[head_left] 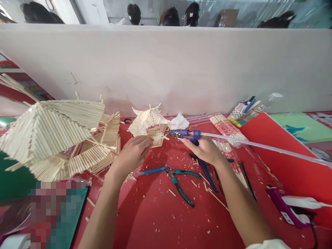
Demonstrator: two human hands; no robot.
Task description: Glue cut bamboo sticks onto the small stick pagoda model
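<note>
A small pavilion model [149, 119] made of thin wooden sticks stands at the back of the red table. My left hand [135, 150] is at its near left side, fingers curled in against it and the fingertips partly hidden. In my right hand [207, 148] is a blue glue gun [185, 134], its dark nozzle at the model's right side. A long clear glue stick [259, 144] runs out of the gun's back to the right. Between my arms lie diagonal cutters [178, 185] with green handles and a blue pen [151, 171].
A larger stick pavilion [59, 135] stands at left. Stick packets [227, 129], a pen cup [240, 112] and a red board [287, 159] are at right. Scraps dot the red table [155, 221]. A pale partition [166, 65] rises behind, with people's heads beyond.
</note>
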